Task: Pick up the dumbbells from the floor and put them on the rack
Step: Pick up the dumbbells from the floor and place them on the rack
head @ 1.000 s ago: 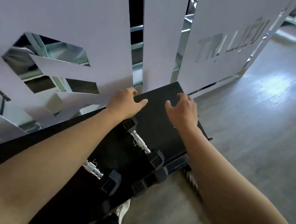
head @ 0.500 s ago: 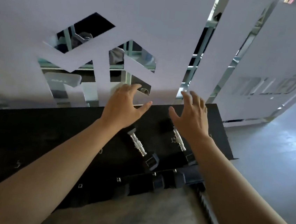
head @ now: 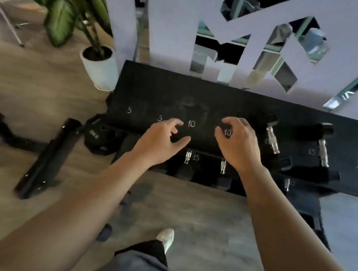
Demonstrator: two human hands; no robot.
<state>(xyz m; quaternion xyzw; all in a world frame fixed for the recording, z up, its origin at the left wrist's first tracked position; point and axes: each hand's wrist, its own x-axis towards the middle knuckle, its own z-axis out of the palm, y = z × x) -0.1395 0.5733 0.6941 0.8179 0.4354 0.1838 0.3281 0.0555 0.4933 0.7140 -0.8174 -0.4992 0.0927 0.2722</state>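
Note:
The black dumbbell rack runs along a white cut-out partition, its top shelf chalked with 5, 5, 10, 10. Two black hex dumbbells with chrome handles lie on that shelf at the right, one nearer me and one further right. More dumbbells sit on the lower shelf. My left hand and my right hand hover above the 10 marks, fingers spread and curled, holding nothing. Part of a dark dumbbell lies on the floor under my left forearm.
A 10 kg weight plate leans at the rack's left end. A black bar or tube lies on the wooden floor to the left. A potted plant in a white pot stands at the rack's left corner. My shoe is below.
My view has swung left along the rack, bringing its left end, the plant and the floor items into sight. Both hands stay empty and have drawn back over the shelf's front.

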